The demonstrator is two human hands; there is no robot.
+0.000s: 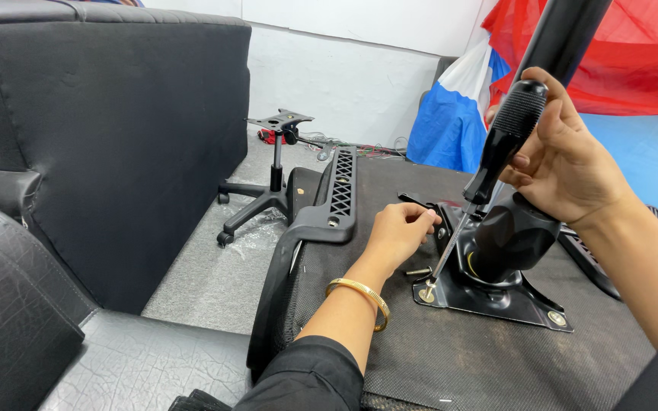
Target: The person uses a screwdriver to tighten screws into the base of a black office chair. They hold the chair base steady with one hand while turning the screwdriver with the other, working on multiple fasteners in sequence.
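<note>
My right hand (565,156) has its grip closed around the handle of a screwdriver (496,152): a black handle, ribbed at the top and smooth lower down, with a thin bright shaft that slants down and to the left. Its tip sits on a screw (426,290) at the near left corner of a black metal mounting plate (496,297). The plate lies flat on the upturned underside of a chair seat (451,358), a dark woven surface, and a thick black column (557,38) rises from its middle hub past my right hand.

My left hand (399,232) is curled loosely closed, resting on the seat just beside the shaft; I cannot tell whether it pinches anything. A gold bangle (359,298) rings that wrist.

I count one screwdriver, one plate, two corner screws in sight, and one loose bolt (419,271) lying between my left hand and the plate.

A black armrest (336,202) with lattice holes stands at the seat's left edge. Beyond it on the grey floor is a five-legged chair base (268,194). A black leather sofa (116,152) fills the left, and a red and blue cloth (496,99) hangs at the back right.
</note>
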